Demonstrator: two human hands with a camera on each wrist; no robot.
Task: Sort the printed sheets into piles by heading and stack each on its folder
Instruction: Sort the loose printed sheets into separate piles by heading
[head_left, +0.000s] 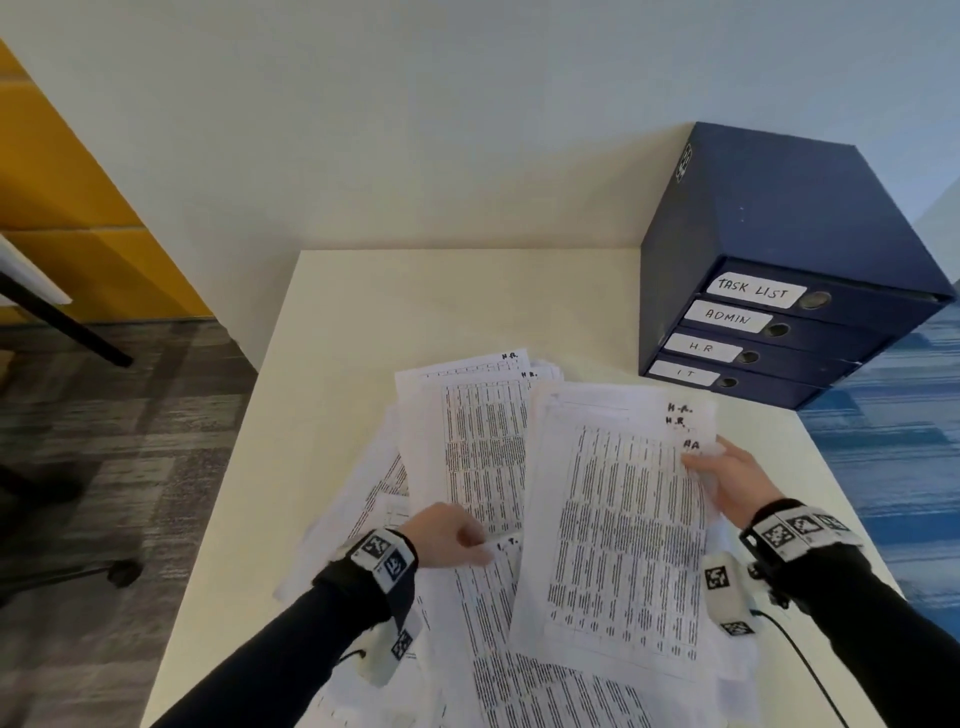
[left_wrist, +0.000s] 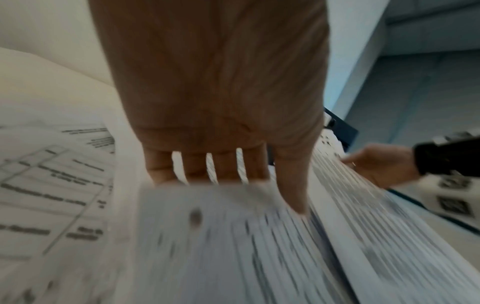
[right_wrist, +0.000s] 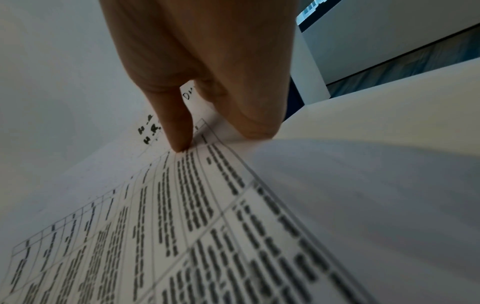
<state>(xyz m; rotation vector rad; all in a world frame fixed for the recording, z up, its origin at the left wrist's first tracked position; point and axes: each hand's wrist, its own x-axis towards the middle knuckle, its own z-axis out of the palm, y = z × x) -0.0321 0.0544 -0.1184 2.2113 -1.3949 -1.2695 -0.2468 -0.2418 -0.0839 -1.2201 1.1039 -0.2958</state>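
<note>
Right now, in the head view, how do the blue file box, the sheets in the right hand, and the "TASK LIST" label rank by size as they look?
1. Blue file box and the sheets in the right hand: alike in spread; the sheets are nearer, so unranked.
2. "TASK LIST" label: plainly smallest.

Printed sheets (head_left: 618, 525): thin matt white paper. Counter (head_left: 457, 301): smooth cream laminate (faint sheen). Folders (head_left: 769, 322): matt navy board, white paper labels.

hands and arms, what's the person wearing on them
Both arms are in black long sleeves. The left hand and right hand are bare, each wrist strapped with a black band carrying white blocks printed with black-and-white square markers. A thin black cable trails from the right wrist.
</note>
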